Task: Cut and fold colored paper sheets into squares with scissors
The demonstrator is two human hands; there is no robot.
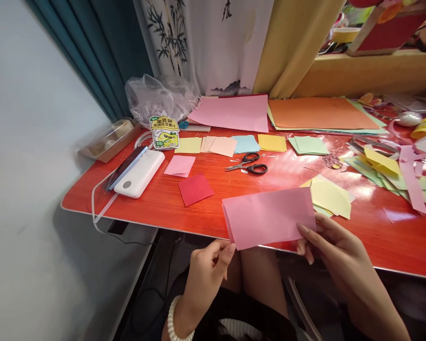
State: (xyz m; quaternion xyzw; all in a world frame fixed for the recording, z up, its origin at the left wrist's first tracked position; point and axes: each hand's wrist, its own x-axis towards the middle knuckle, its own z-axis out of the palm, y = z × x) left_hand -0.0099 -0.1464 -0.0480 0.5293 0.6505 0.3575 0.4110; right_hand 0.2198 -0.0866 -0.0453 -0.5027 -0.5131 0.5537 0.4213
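Observation:
A folded sheet of pink paper (266, 215) is held up over the front edge of the red table, its layers parting a little at the left end. My left hand (213, 265) pinches its lower left corner between thumb and fingers. At the right end, my right hand (326, 239) grips the sheet with the thumb in front and fingers behind. Behind it on the table lie black-handled scissors (250, 164), slightly open. Left of the sheet are a red paper square (195, 190) and some pink paper squares (179, 166).
Several small stacks of coloured squares, such as blue ones (246, 144), line the table. Larger pink (234, 112) and orange sheets (323, 112) lie behind. A white power bank (140, 175) with a cable sits left. Paper scraps (394, 173) and a yellow glue stick (424, 128) lie right.

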